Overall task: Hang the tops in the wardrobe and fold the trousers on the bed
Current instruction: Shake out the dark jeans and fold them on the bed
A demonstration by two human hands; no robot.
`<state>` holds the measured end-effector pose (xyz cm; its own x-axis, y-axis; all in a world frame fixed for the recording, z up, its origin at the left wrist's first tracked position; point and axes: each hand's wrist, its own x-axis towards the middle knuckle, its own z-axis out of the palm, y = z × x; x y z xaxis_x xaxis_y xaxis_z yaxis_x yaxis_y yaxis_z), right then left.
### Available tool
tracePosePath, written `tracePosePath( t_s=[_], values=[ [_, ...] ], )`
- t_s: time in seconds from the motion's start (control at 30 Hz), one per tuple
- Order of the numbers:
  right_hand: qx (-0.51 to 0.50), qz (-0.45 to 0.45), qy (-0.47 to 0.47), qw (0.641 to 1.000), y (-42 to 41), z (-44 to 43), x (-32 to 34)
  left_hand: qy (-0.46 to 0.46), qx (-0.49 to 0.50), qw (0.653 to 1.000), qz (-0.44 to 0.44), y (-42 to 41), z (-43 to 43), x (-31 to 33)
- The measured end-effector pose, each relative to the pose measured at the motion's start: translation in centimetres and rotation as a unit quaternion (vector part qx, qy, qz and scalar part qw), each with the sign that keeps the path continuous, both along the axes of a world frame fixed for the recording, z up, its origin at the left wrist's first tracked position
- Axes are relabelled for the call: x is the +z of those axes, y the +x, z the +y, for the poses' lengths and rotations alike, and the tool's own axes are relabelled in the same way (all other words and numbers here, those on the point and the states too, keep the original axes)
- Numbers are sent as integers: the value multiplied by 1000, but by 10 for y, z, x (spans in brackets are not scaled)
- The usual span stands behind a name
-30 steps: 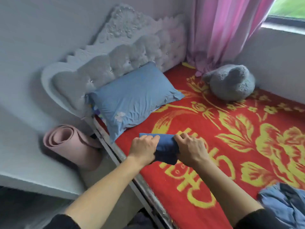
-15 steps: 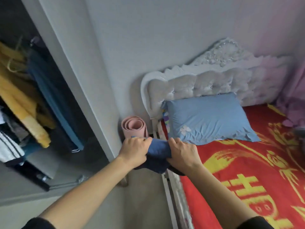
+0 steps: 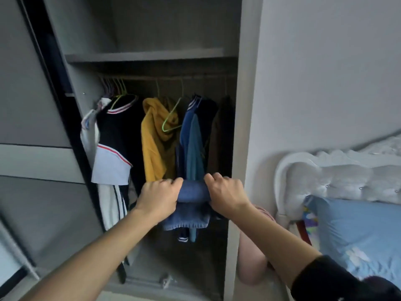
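Note:
A folded blue garment point(image 3: 191, 205) is held at chest height in front of the open wardrobe point(image 3: 243, 127). My left hand point(image 3: 159, 197) grips its left end and my right hand point(image 3: 226, 194) grips its right end, fingers curled over the top. Its ribbed hem hangs below my hands. Behind it, tops hang from the rail: a navy and white one point(image 3: 112, 148), a mustard hoodie point(image 3: 155, 137) and blue tops point(image 3: 195, 137). An empty green hanger point(image 3: 171, 120) hangs between them.
A shelf point(image 3: 143, 56) spans the wardrobe above the rail. The sliding door point(image 3: 32, 127) stands at the left. To the right are the white padded headboard point(image 3: 336, 177), a blue pillow point(image 3: 358, 231) and a rolled pink mat point(image 3: 251, 263) beside the wardrobe's side panel.
I have turned left from the bed to face the wardrobe, carrying the folded blue garment in both hands. The bed has slid to the right edge of view.

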<state>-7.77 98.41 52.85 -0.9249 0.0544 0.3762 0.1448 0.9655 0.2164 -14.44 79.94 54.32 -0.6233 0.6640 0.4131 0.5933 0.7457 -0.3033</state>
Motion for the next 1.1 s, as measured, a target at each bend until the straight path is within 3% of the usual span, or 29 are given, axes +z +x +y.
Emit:
tracePosePath(
  t_s=[0.23, 0.5, 0.7, 0.93, 1.1],
  values=[
    [84, 199, 103, 971, -151, -91, 164, 101, 74, 975, 186, -120, -103, 144],
    [75, 396, 172, 899, -219, -93, 350, 218, 49, 921, 321, -193, -100, 307],
    [46, 441, 185, 877, -278, -44, 402, 243, 53, 902, 354, -261, -42, 353],
    [56, 453, 188, 869, -400, 24, 446, 204, 56, 896, 389, -381, 20, 405],
    [38, 523, 201, 827, -487, 74, 474, 260, 70, 859, 436, -460, 71, 429]
  ],
)
